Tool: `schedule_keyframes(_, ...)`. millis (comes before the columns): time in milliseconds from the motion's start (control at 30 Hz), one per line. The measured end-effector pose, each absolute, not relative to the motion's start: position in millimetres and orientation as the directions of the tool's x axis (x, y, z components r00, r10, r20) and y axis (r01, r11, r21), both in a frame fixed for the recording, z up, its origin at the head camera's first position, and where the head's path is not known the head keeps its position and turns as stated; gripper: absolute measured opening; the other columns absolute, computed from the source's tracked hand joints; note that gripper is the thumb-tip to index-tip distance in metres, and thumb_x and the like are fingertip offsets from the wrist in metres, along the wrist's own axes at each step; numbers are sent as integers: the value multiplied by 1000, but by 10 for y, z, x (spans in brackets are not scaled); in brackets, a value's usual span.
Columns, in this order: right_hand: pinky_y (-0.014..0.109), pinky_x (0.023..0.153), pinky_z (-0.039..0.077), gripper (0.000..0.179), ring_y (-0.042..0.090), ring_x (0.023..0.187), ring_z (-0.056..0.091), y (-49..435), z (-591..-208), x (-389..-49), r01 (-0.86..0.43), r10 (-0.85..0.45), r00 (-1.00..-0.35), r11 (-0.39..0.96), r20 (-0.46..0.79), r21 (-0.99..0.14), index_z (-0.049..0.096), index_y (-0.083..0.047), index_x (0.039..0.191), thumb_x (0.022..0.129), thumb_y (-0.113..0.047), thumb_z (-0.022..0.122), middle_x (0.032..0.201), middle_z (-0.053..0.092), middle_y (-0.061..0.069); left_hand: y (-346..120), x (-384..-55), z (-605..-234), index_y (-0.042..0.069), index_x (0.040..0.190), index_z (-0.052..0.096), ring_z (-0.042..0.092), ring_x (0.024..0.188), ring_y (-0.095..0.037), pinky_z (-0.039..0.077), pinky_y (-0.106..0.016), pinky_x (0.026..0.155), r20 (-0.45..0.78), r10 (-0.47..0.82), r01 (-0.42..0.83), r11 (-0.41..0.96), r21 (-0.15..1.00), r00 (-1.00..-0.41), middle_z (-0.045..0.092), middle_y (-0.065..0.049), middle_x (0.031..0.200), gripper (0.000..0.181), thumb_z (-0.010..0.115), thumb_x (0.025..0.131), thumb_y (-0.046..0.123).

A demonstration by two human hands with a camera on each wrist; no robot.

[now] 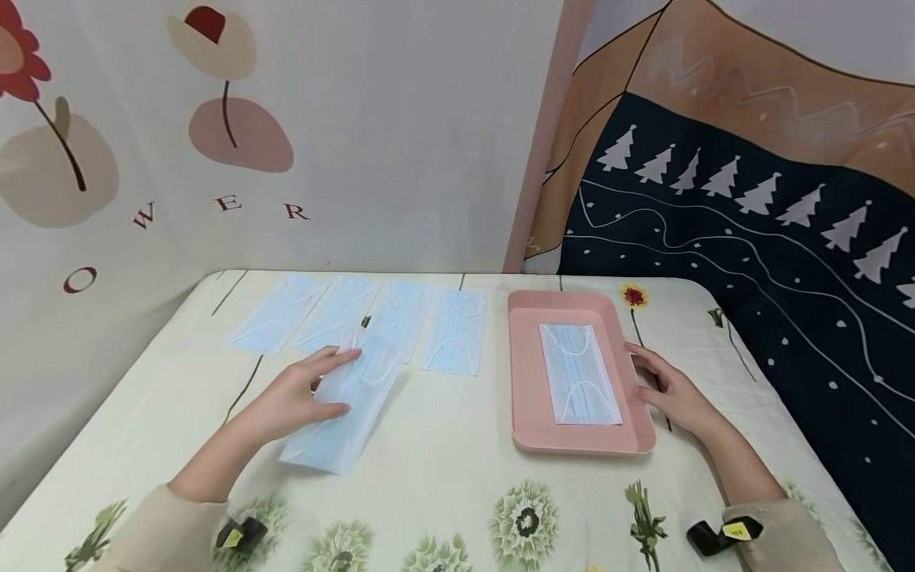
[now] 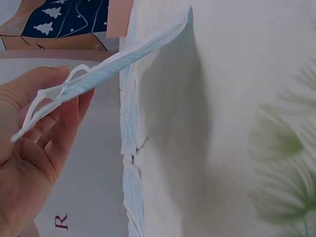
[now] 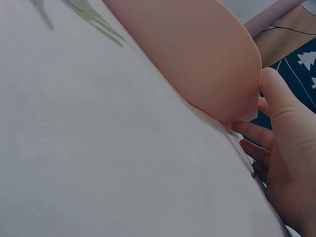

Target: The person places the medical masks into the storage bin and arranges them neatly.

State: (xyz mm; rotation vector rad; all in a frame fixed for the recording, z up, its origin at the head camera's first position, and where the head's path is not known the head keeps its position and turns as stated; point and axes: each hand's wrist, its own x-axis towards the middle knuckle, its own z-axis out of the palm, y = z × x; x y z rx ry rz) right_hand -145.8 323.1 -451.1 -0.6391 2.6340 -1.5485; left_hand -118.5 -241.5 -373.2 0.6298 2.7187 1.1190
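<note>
My left hand (image 1: 296, 397) pinches a light blue face mask (image 1: 357, 401) between thumb and fingers, holding it tilted above the table. In the left wrist view, the held mask (image 2: 113, 64) shows nearly edge-on, its white ear loops near the fingers. Another face mask (image 1: 581, 373) lies flat inside a pink tray (image 1: 529, 433). At that tray's right side rests my right hand (image 1: 675, 393), thumb and fingertips touching the outer edge with the fingers loosely bent. The right wrist view shows the thumb at the tray wall (image 3: 197, 49).
Several face masks (image 1: 453, 332) lie in a row along the far left part of the table, ear loops facing up. A flower-patterned cloth (image 1: 443, 469) covers the table. Printed fabric (image 1: 400, 159) hangs behind it, and a dark tree-patterned cloth (image 1: 750, 262) hangs at the right.
</note>
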Motion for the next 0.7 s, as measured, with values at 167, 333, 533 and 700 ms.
schedule_keyframes(167, 6, 95, 28, 63, -9, 117, 39, 3232, -4506, -1455, -333, -353, -917, 422, 186, -843, 29, -4, 149, 94, -2, 59, 134, 43, 29, -2295, -1192, -3679, 10, 149, 35, 56, 101, -41, 51, -44, 80, 56, 400, 314, 617, 721, -915, 19, -31, 150, 81, 76, 79, 4)
schedule_keyframes(333, 6, 95, 28, 63, -9, 117, 38, 3232, -4504, -1456, -332, -352, -918, 426, 184, -842, 29, -4, 149, 94, -3, 59, 135, 43, 29, -2173, -1216, -3628, 12, 152, 28, 51, 77, -22, 52, -28, 67, 104, 386, 322, 561, 762, -917, 14, -29, 152, 89, 76, 78, -1)
schedule_keyframes(533, 7, 95, 29, 63, -8, 117, 40, 3232, -4505, -1461, -348, -359, -912, 417, 199, -840, 29, -2, 149, 94, -1, 59, 133, 45, 29, -2026, -1272, -3593, 11, 152, 27, 44, 70, -19, 47, -23, 58, 184, 368, 353, 470, 809, -911, 26, -18, 147, 91, 74, 77, -8)
schedule_keyframes(700, 7, 95, 30, 62, -7, 116, 41, 3228, -4502, -1461, -348, -361, -911, 411, 200, -843, 29, -1, 149, 94, -1, 58, 133, 45, 30, -1900, -1335, -3587, 13, 152, 27, 50, 72, -21, 48, -22, 59, 220, 353, 362, 410, 837, -909, 33, -12, 138, 92, 73, 77, -11)
